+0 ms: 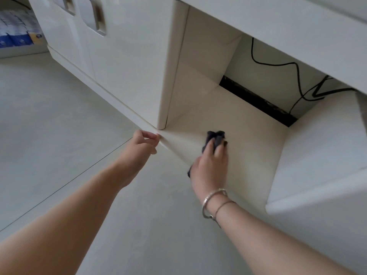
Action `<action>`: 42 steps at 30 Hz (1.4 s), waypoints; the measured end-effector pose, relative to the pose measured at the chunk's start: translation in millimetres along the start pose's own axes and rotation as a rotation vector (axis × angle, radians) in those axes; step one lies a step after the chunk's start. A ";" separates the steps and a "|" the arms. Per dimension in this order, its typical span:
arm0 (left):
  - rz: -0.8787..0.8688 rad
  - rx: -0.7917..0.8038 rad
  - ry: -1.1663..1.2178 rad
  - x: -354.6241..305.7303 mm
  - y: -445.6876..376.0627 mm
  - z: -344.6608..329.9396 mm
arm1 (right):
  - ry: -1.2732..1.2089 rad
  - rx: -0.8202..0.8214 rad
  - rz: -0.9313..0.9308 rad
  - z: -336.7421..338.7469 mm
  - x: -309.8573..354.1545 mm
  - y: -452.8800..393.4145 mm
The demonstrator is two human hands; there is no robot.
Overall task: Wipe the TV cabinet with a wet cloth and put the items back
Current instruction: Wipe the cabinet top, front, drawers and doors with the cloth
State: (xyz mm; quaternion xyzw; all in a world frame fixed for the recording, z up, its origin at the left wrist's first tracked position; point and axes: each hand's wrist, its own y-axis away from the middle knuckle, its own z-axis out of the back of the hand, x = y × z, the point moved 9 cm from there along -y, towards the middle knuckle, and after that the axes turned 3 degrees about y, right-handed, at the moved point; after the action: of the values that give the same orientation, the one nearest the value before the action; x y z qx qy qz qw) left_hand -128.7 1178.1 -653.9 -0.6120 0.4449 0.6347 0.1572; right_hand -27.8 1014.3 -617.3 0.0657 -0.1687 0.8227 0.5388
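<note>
Wiping the open bottom shelf of the white TV cabinet [127, 62], at the centre of the frame.

The right hand [210, 165] presses a dark bunched cloth [215, 138] flat on the shelf floor [228, 120]; its long axis runs from the palm up toward the back slot. The left hand [144, 140], fingers loosely curled and holding nothing, touches the shelf's front edge. I would wipe in overlapping strokes into the corners, keeping clear of the black cables [297, 76] at upper right.
</note>
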 end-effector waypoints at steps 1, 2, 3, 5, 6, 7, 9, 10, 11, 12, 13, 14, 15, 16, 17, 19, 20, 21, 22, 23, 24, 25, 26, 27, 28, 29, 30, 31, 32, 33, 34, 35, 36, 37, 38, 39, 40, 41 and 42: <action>0.006 0.004 0.003 -0.3 -0.3 1.1 | -0.035 0.010 0.040 -8.1 29.3 -4.2; 0.007 0.011 0.011 -1.3 -0.5 2.2 | -0.063 0.023 0.081 -15.0 56.7 -8.9; 0.006 0.016 0.017 -2.8 -0.7 3.2 | -0.065 0.073 0.115 -22.5 78.0 -13.5; 0.005 0.016 0.021 -6.3 -0.6 5.1 | -0.019 0.195 0.200 -34.1 96.9 -20.9; 0.008 0.017 0.027 -7.2 0.1 5.8 | 0.009 0.235 0.247 -32.7 96.1 -21.7; 0.012 0.020 0.027 -7.6 0.3 5.2 | 0.028 0.244 0.305 -25.8 91.0 -20.1; 0.020 0.029 -0.006 -9.0 1.9 2.0 | 0.036 0.230 0.417 -8.3 77.1 -9.7; 0.024 0.031 -0.026 -9.4 3.6 0.9 | 0.048 0.237 0.472 -2.5 72.7 -3.0; 0.030 0.027 -0.037 -10.2 6.0 -0.3 | 0.078 0.247 0.510 -2.1 70.0 -0.1; 0.033 0.021 -0.041 -10.3 7.0 -1.0 | 0.122 0.259 0.524 -4.7 70.4 -4.4; 0.037 0.013 -0.048 -10.4 7.3 -1.1 | 0.156 0.260 0.516 -8.0 74.8 -14.1; 0.036 0.010 -0.053 -10.4 6.8 -1.4 | 0.190 0.264 0.489 -13.1 80.6 -26.3; 0.039 0.012 -0.059 -11.0 6.7 -2.4 | 0.207 0.262 0.459 -15.7 85.8 -36.1; 0.041 0.014 -0.066 -11.3 5.9 -2.4 | 0.230 0.265 0.440 -17.8 89.3 -41.4; 0.045 0.013 -0.077 -11.6 6.0 -2.3 | 0.233 0.270 0.444 -19.0 91.1 -40.9; 0.035 0.014 -0.095 -11.8 6.2 -1.1 | 0.222 0.312 0.508 -17.1 85.1 -21.1; 0.023 0.017 -0.099 -11.9 5.2 -1.0 | 0.231 0.331 0.542 -14.1 76.0 -7.6; 0.021 0.017 -0.101 -10.8 5.3 -1.2 | 0.247 0.345 0.550 -8.9 62.2 0.7; 0.014 0.017 -0.098 -9.1 5.4 -2.4 | 0.279 0.351 0.517 -2.2 43.8 0.1; 0.009 0.008 -0.098 -7.1 5.9 -4.3 | 0.317 0.343 0.441 4.1 20.6 -10.2; 0.001 -0.013 -0.099 -5.0 6.4 -5.4 | 0.360 0.344 0.329 10.8 -5.3 -25.2; -0.004 -0.045 -0.099 -2.9 8.0 -6.1 | 0.396 0.348 0.207 15.7 -31.5 -40.2; -0.011 -0.071 -0.091 -0.1 8.5 -6.9 | 0.425 0.349 0.095 19.6 -56.0 -55.0; -0.020 -0.086 -0.086 1.9 8.7 -10.1 | 0.437 0.344 -0.003 22.0 -76.6 -68.8; -0.027 -0.100 -0.096 3.5 8.7 -13.8 | 0.438 0.339 -0.095 22.6 -95.2 -81.2; -0.039 -0.136 -0.127 3.8 7.9 -14.7 | 0.444 0.327 -0.180 23.7 -110.1 -91.3; -0.056 -0.195 -0.162 1.3 8.0 -12.5 | 0.451 0.306 -0.247 22.6 -123.1 -102.9; -0.076 -0.257 -0.196 -2.4 9.3 -9.5 | 0.471 0.293 -0.284 21.8 -131.8 -114.0; -0.102 -0.308 -0.232 -7.9 11.8 -8.3 | 0.491 0.286 -0.310 19.7 -141.3 -127.5; -0.137 -0.331 -0.290 -14.1 14.2 -10.7 | 0.492 0.271 -0.344 15.5 -155.5 -140.5; -0.173 -0.329 -0.361 -20.4 16.3 -17.2 | 0.458 0.260 -0.379 10.8 -168.5 -151.9; -0.208 -0.318 -0.429 -26.4 18.3 -25.4 | 0.443 0.264 -0.396 8.7 -175.6 -155.8; -0.238 -0.302 -0.490 -30.0 19.7 -34.0 | 0.447 0.275 -0.407 10.3 -175.8 -150.6; -0.264 -0.282 -0.529 -32.0 20.9 -42.3 | 0.451 0.302 -0.410 17.7 -167.3 -134.3; -0.289 -0.257 -0.547 -33.0 20.7 -49.1 | 0.447 0.325 -0.387 25.3 -154.0 -113.6; -0.318 -0.228 -0.558 -34.0 20.0 -55.1 | 0.449 0.351 -0.347 32.2 -137.8 -90.2; -0.358 -0.199 -0.566 -35.9 20.3 -60.8 | 0.447 0.376 -0.304 36.9 -124.4 -65.9; -0.412 -0.165 -0.581 -38.2 20.0 -67.5 | 0.439 0.379 -0.270 41.2 -113.4 -40.3; -0.464 -0.130 -0.608 -40.9 19.2 -74.3 | 0.435 0.388 -0.249 43.6 -105.0 -17.1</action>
State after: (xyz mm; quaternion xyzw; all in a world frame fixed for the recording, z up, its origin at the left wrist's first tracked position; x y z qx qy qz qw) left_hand -87.4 1125.2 -598.5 -0.4891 0.1867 0.7614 0.3823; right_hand 27.6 914.6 -603.5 0.0101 0.1201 0.7620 0.6362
